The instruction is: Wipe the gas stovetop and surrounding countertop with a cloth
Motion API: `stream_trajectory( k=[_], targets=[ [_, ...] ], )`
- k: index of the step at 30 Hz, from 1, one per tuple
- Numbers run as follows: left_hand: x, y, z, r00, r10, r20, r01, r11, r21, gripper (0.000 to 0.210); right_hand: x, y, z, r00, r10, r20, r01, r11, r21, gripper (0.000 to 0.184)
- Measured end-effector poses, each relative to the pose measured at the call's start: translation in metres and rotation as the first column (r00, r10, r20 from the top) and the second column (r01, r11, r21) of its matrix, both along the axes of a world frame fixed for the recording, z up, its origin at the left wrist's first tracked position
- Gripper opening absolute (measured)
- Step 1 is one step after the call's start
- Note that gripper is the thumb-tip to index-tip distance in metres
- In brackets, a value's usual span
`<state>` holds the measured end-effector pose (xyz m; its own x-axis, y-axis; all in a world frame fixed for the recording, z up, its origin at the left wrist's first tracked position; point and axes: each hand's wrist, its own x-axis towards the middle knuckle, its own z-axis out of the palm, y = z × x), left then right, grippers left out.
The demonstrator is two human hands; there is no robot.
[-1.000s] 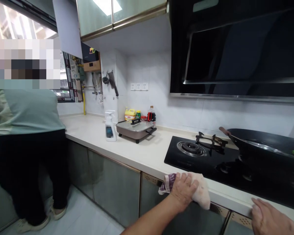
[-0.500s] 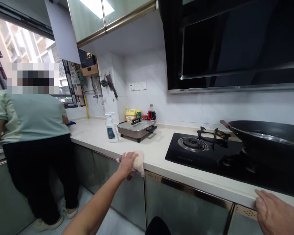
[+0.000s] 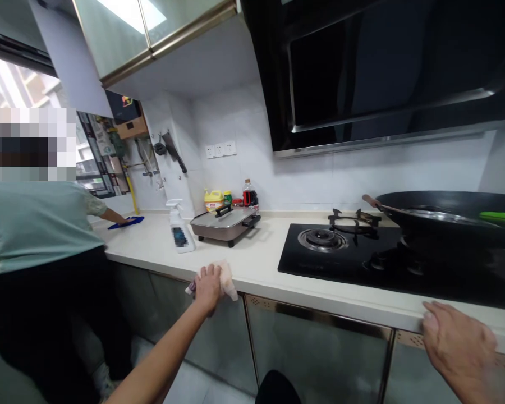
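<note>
Here, your right hand (image 3: 458, 342) rests at the front edge of the bench (image 3: 261, 264), fingers extended and gripping nothing, probably for balance. Your left hand (image 3: 207, 290) is clamped on the cream-and-purple cloth (image 3: 226, 278), folded over that edge, presumably to cover top and front together. Beyond, the spray bottle (image 3: 180, 237) and lidded electric skillet (image 3: 223, 227) stand set back, likely for stability. Farther off, a co-worker's hand (image 3: 127, 220) presses a blue cloth (image 3: 116, 225).
</note>
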<state>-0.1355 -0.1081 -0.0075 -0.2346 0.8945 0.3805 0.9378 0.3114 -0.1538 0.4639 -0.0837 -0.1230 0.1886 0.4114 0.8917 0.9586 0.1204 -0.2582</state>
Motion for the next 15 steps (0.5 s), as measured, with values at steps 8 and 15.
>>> stream_trajectory(
  k=[8,15],
  targets=[
    [0.174,0.009,-0.04,0.948,-0.318,-0.001,0.318,0.948,0.017,0.078,-0.002,-0.002,0.0,0.984,-0.09,0.155,0.079,0.994,0.076,0.045],
    [0.307,0.019,-0.068,0.773,-0.632,-0.059,0.632,0.758,0.16,0.046,0.004,0.001,-0.006,0.985,-0.08,0.151,0.072,0.996,0.056,0.041]
  ],
)
